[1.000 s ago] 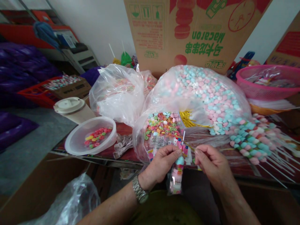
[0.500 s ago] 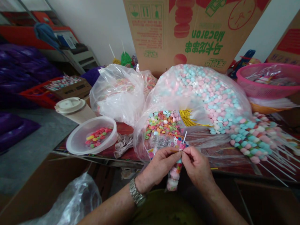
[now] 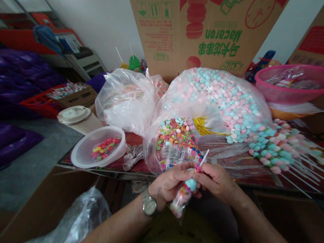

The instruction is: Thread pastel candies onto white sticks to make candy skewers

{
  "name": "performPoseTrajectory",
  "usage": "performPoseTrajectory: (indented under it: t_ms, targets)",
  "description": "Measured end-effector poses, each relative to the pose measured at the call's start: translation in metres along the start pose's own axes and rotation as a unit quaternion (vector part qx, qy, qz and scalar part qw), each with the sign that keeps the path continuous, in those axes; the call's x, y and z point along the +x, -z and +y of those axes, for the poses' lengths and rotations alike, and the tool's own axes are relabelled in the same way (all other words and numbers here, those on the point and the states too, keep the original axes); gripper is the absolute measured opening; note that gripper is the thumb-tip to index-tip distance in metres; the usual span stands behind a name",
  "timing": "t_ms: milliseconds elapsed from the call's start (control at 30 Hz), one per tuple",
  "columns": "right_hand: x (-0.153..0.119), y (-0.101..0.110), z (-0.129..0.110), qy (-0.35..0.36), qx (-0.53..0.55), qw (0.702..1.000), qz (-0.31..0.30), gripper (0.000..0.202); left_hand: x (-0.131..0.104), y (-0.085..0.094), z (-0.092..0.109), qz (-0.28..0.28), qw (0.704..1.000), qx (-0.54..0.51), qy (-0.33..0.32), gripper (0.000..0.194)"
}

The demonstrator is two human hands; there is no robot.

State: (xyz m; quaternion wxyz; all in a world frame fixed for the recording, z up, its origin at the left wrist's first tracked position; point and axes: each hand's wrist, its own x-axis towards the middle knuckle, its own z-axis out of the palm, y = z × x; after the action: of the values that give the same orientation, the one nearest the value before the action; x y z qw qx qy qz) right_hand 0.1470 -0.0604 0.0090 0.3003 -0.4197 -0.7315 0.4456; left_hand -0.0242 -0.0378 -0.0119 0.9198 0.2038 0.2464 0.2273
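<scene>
A wrapped candy skewer [image 3: 186, 193] hangs upside down in front of the table edge, its white stick pointing up to the right and pastel candies inside clear film. My left hand [image 3: 174, 179], with a metal watch on the wrist, is closed around the gathered neck of the wrapper. Pinching the same neck from the other side is my right hand [image 3: 215, 180]; whether a tie sits between the fingers I cannot make out. Just beyond the hands lie printed clear wrappers [image 3: 177, 153], ring candies [image 3: 174, 135] and a bundle of gold twist ties [image 3: 201, 126].
A big bag of pastel candies [image 3: 235, 104] fills the table's middle. Stacked candy skewers [image 3: 273, 145] lie at right, below a pink basket [image 3: 291, 94]. At left stand a plastic bowl [image 3: 81, 157] with ring candies and a lidded container [image 3: 81, 119]. A cardboard box [image 3: 174, 60] rises behind.
The skewer has tilted, its stick leaning further right and its candy end swinging left. Both hands have turned with it and stay on the wrapper's neck.
</scene>
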Motion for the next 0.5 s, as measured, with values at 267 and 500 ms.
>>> performPoseTrajectory:
  t_ms: [267, 500]
  targets:
    - [0.004, -0.012, 0.002, 0.157, -0.388, 0.883, 0.211, 0.028, -0.004, -0.01, 0.006, 0.195, 0.952, 0.128, -0.2, 0.059]
    - [0.018, -0.049, -0.019, 0.237, -0.348, 0.889, 0.181, 0.023, -0.054, -0.014, 0.039, 0.201, 0.96, 0.154, -0.116, 0.074]
